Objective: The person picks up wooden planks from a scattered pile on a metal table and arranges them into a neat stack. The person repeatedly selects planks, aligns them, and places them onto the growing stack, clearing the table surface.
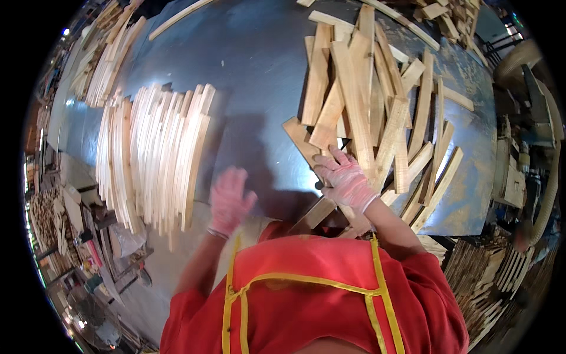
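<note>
Grey metal table fills the frame. At centre right, the right hand lies with fingers spread on a loose pile of wooden slats. The left hand hovers open, blurred, beside the neat stack. Slats look light, stiff, splintery; best gripped mid-length.

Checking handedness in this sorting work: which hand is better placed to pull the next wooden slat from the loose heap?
Probably the right hand: it already rests on the loose heap of wooden slats. The left hand is blurred, open, beside the neat stack.
</note>
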A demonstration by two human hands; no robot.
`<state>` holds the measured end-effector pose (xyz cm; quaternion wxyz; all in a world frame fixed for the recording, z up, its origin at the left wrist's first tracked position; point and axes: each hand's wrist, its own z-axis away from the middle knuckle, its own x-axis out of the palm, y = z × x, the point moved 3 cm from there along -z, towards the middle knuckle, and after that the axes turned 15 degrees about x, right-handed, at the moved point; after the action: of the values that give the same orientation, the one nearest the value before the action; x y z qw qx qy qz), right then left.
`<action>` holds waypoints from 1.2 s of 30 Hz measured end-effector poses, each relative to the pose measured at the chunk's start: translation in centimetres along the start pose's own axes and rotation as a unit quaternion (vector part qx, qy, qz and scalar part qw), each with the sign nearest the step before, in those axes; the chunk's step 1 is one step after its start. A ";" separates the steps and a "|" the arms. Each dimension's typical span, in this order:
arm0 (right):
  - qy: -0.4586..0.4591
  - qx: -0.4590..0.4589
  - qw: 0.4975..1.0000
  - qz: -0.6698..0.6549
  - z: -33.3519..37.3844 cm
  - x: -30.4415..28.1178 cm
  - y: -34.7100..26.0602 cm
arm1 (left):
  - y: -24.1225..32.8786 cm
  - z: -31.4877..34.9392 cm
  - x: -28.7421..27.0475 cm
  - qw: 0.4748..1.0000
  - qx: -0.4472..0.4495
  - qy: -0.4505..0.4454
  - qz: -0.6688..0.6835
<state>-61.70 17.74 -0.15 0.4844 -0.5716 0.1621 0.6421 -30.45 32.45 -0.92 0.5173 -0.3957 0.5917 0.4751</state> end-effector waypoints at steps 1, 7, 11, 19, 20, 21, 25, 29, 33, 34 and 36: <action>-0.035 0.001 0.999 -0.041 -0.3 -1.4 0.5 | 2.8 -0.1 -0.1 0.996 -0.026 -0.066 0.053; 0.208 0.232 0.950 -0.003 -2.0 -7.3 4.5 | 11.2 -6.5 4.0 0.892 -0.150 -0.190 0.382; 0.205 0.285 0.936 0.013 -3.2 -4.4 6.2 | 11.5 -15.0 4.5 0.848 -0.057 -0.166 0.501; 0.201 0.248 0.899 -0.300 0.5 -2.6 -4.9 | 7.0 -10.2 0.9 0.694 -0.121 0.003 0.709; 0.086 0.226 0.900 -0.361 0.4 -2.2 -8.4 | 6.7 -9.8 -1.5 0.715 -0.120 0.017 0.688; -0.033 0.201 0.889 -0.409 0.4 -1.8 -11.4 | 6.0 -10.1 -3.9 0.735 -0.120 0.030 0.667; 0.128 0.201 0.926 -0.292 -1.2 -0.6 -11.5 | -4.3 -4.5 -1.2 0.785 -0.191 0.107 0.580; 0.241 0.337 0.908 0.065 -1.5 2.1 -4.8 | -14.6 3.8 -8.0 0.911 -0.213 0.183 0.303; 0.151 0.397 0.905 -0.012 -2.4 1.6 -5.5 | -26.1 14.4 -5.9 0.968 -0.248 0.038 -0.008; 0.165 0.379 0.909 -0.046 -2.3 2.2 -5.6 | -28.3 16.8 -6.1 0.962 -0.271 0.021 -0.011; 0.196 0.366 0.876 -0.247 -2.1 3.2 -8.9 | -31.0 20.3 -7.0 0.945 -0.328 -0.009 0.018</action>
<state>-52.94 21.78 -0.57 0.7601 -0.4893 0.3304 0.2713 5.16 44.72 0.98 0.3561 -0.5284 0.4055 0.6554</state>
